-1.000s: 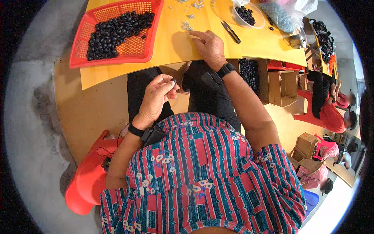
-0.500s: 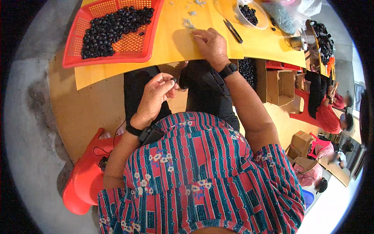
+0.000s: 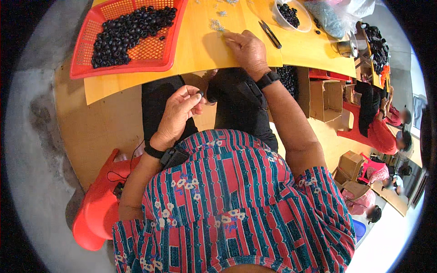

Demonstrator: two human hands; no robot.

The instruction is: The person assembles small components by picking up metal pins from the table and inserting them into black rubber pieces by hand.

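My left hand (image 3: 175,113) is raised over my lap, in front of the table edge. Its thumb and fingers pinch a small black round piece (image 3: 200,93). On the tabletop, my right hand (image 3: 249,51) has its fingertips drawn together at the near side of a little heap of small silvery metal pieces (image 3: 216,25). Whatever may be between those fingertips is too small to make out. Left of the heap, a red plastic basket (image 3: 169,59) holds many black round pieces (image 3: 123,38) like those in my left hand.
Black-handled thread snips (image 3: 271,35) lie right of my right hand. Beyond are a clear tub (image 3: 302,26) of black pieces, plastic bags (image 3: 330,20) and a metal can (image 3: 346,48). A cardboard box (image 3: 326,100) stands under the table. Other people (image 3: 384,132) sit at the far right.
The view has shifted slightly. My right fingertips stay beside the metal pieces, and my left hand keeps its pinch on the black piece.
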